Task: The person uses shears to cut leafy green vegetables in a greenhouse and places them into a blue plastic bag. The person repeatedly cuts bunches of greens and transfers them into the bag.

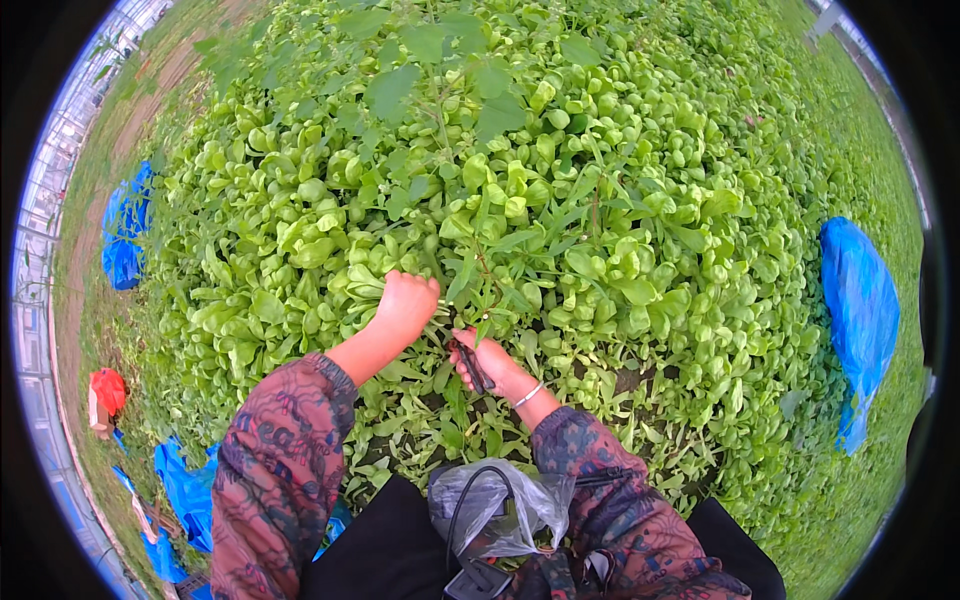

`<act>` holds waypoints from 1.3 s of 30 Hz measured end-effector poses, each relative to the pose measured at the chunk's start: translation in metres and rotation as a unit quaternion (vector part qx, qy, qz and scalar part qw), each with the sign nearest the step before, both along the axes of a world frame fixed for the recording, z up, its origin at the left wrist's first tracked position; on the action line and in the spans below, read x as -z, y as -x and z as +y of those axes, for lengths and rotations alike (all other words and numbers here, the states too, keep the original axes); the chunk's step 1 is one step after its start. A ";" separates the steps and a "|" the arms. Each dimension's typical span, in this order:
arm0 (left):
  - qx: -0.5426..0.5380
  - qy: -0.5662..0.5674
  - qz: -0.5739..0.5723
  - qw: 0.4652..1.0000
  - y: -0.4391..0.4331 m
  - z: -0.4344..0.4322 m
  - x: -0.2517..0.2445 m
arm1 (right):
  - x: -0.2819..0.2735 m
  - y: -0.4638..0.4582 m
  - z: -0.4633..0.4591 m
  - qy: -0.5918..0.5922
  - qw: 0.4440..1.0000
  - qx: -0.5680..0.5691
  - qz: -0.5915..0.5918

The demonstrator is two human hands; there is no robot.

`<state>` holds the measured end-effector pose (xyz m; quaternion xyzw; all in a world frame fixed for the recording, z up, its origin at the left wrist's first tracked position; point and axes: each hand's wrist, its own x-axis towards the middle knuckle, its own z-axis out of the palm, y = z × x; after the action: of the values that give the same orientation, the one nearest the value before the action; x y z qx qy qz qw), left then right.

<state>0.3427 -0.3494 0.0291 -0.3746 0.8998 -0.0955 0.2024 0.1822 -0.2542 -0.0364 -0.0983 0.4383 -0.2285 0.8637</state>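
My left hand (410, 298) is closed around a bunch of leafy green plants (365, 281), whose leaves spread out left of the fist and whose pale stems show on its right. Just below and to the right, my right hand (480, 358) grips dark-handled scissors or shears (472, 366); their blades are hidden low among the stems. A silver bracelet (528, 394) circles the right wrist. Taller weeds with narrow leaves (491, 274) stand right beside both hands. Under the hands lie loose leaves and cut-looking greens (405, 442) on dark soil.
Dense leafy greens (637, 165) spread ahead, with a tall broad-leaved weed (442, 82) rising at the centre. Blue plastic bags lie at the right (862, 322), left (126, 232) and lower left (186, 487). A red bag (109, 390) sits far left. A clear plastic bag (499, 502) lies at my lap.
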 end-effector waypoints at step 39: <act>0.149 -0.092 0.073 0.982 -0.050 -0.002 -0.010 | -0.016 -0.020 0.015 -0.073 0.996 -0.036 0.030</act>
<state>0.3923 -0.3516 0.0392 -0.2223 0.9628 -0.0138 0.1533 0.2020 -0.2396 -0.0203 -0.0577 0.4760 -0.1614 0.8626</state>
